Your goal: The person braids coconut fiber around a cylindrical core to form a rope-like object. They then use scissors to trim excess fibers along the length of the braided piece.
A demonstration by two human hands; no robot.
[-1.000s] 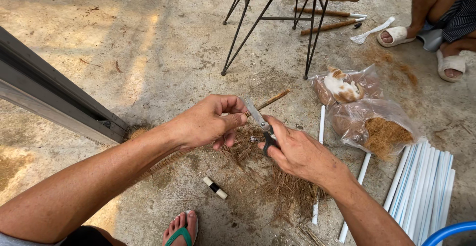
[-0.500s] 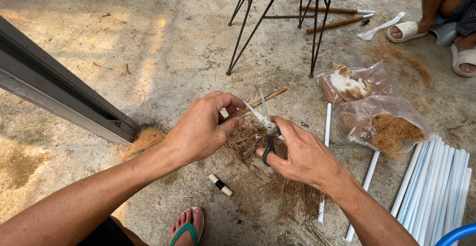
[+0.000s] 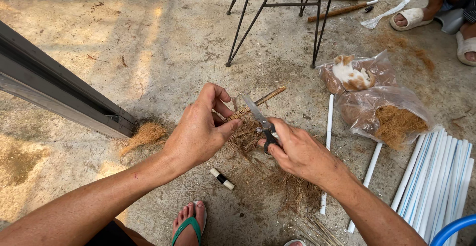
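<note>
concrete floor (image 3: 163, 37) open; right hand (image 3: 297, 149) grips scissors (image 3: 260, 119), perhaps cutting.

Two clear plastic bags (image 3: 377, 102) of brown fibre lie on the concrete, right of the hands.

Bare forearms, no sleeves, no watch or rings. Left hand (image 3: 198, 134) and right hand (image 3: 300, 152) ungloved. Green-strapped flip-flop (image 3: 188, 226) on one foot, toes showing.
</note>
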